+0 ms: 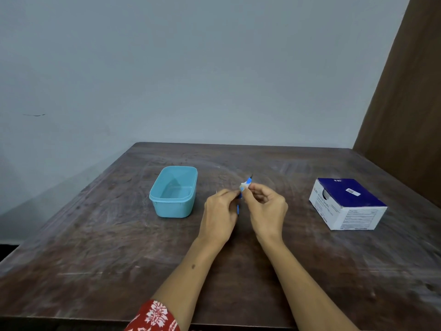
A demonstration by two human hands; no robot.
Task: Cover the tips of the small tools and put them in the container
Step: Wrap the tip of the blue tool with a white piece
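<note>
We've got both hands meeting mid-counter [119,235]: left hand [220,215] and right hand [267,206] each with a pinching grip on a small blue tool [245,185], just right of the teal container [175,191]. Blue-white box [347,203] sits far right.

Plain room, likely a home: worn dark wooden table [143,247] against bare grey wall [191,68], brown wooden panel [405,103] right.

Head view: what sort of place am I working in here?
Probably a plain room at home or in a small office, not a lab: a worn wooden table pushed against a bare painted wall, holding only a blue plastic container and a cardboard box.
</note>
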